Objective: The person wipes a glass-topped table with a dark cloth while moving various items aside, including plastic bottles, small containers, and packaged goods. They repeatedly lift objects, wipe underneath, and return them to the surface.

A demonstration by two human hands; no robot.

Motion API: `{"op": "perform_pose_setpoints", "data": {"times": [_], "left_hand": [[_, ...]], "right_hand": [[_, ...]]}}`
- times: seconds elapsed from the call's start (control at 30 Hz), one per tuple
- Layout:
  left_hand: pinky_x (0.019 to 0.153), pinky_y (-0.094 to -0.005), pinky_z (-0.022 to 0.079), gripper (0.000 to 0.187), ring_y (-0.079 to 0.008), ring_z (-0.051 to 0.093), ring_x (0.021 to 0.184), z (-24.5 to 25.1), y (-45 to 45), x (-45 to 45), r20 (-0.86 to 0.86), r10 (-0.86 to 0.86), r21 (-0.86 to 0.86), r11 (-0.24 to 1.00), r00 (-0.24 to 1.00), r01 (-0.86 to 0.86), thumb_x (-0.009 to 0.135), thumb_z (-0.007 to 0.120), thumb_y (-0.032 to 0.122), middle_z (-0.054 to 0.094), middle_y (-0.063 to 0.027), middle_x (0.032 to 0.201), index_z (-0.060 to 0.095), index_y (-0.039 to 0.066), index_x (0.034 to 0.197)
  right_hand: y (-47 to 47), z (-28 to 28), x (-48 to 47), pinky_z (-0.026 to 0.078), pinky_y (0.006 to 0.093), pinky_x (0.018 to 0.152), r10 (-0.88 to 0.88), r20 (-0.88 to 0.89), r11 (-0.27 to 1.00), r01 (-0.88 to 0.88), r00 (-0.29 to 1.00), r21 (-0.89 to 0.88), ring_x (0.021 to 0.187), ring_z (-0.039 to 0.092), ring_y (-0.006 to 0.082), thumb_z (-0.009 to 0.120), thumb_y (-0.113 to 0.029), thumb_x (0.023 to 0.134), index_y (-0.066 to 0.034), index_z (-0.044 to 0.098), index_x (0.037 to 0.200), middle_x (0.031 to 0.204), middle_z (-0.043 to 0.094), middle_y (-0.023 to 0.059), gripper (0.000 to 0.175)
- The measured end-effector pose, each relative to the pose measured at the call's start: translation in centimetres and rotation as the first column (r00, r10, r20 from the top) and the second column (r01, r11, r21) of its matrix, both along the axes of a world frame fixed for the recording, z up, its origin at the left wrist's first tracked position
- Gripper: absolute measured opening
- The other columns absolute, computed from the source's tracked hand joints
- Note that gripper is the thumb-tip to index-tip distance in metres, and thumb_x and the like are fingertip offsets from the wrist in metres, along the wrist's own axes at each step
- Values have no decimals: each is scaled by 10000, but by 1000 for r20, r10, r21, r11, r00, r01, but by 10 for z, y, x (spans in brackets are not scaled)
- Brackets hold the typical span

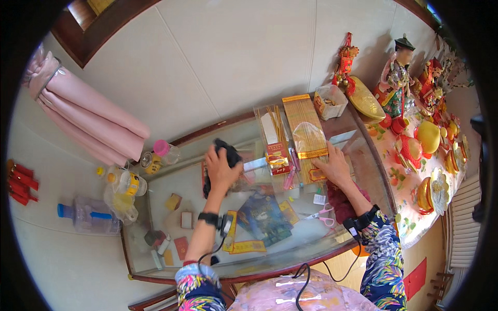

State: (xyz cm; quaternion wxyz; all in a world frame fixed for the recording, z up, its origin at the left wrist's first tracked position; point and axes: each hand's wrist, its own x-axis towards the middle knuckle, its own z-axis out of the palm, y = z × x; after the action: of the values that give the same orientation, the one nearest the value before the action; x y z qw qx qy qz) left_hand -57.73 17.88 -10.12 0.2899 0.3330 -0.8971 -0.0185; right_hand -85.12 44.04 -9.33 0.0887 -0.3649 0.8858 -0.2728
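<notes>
My left hand (222, 168) grips a black cloth or cloth-like item (229, 152) above the glass top of a wood-framed display case (155, 278). Its fingers curl around the bundle; the exact kind is unclear. My right hand (333, 165) has its thumb and fingers at the lower end of a clear pack of incense sticks (306, 130). Left of that pack lies another opened plastic pack with a few sticks and a red label (277, 151). Two lighters (290, 178) are beside it. A dark red cloth (345, 200) lies under my right wrist.
Pink-handled scissors (326, 215), booklets (268, 217) and small boxes show in or through the case. A white plastic tub (330, 102) stands at the back. Right, figurines (400, 81) and gold ornaments crowd a floral-covered table (412, 229). Jars and bottles (132, 184) stand left.
</notes>
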Motion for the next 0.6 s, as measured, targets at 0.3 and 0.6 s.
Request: {"op": "perform_pose_setpoints", "data": {"times": [0.3,0.6], "left_hand": [[954,-521,445,440,-437,509,1118,14,-73,20,165,165,5,986,972,-168,792,709,205,499,-200,1282,617,109,1211],[835,-500,494,327,-394,542,1033,-7,-82,-112,36,20,-30,999,999,-19,808,718,199,537,-152,1136,671,106,1118]], "right_hand": [[3,10,1,462,489,1003,12,57,999,-15,998,47,1265,490,368,733,-432,820,-82,348,1492,1324,506,183,850],[0,10,2,459,494,1007,-3,46,998,0,999,61,1270,476,374,746,-425,815,-86,343,1498,1317,503,177,863]]}}
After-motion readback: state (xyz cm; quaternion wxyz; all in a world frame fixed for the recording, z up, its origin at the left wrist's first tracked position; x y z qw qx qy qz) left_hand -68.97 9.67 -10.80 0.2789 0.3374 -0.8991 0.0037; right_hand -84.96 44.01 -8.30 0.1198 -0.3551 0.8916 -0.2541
